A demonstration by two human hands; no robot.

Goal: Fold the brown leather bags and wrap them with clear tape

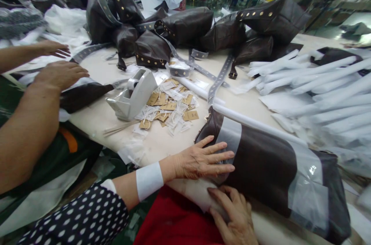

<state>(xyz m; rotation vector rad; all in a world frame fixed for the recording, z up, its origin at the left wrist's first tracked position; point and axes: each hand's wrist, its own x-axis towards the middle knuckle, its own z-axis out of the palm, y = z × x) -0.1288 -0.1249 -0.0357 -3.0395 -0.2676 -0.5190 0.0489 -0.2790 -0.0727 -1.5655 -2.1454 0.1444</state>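
A dark brown leather bag (263, 160) lies on its side at the table's near edge, with clear plastic strips (308, 187) wrapped around it. My left hand (199, 160) rests flat on its left end, fingers spread over one plastic strip (231, 131). Just below, at the bag's near edge, my right hand (233, 214) has bent fingers and a thumb closed around what looks like the lower end of that strip; the bag partly hides it. A grey studded strap (216, 86) runs from the bag's left end across the table.
A tape dispenser (133, 94) stands beside a heap of brown tags (168, 106). Rolled white paper (313, 79) fills the right side. More brown bags (185, 24) pile up behind. At left, a co-worker's hands (59, 75) reach over another bag (84, 94).
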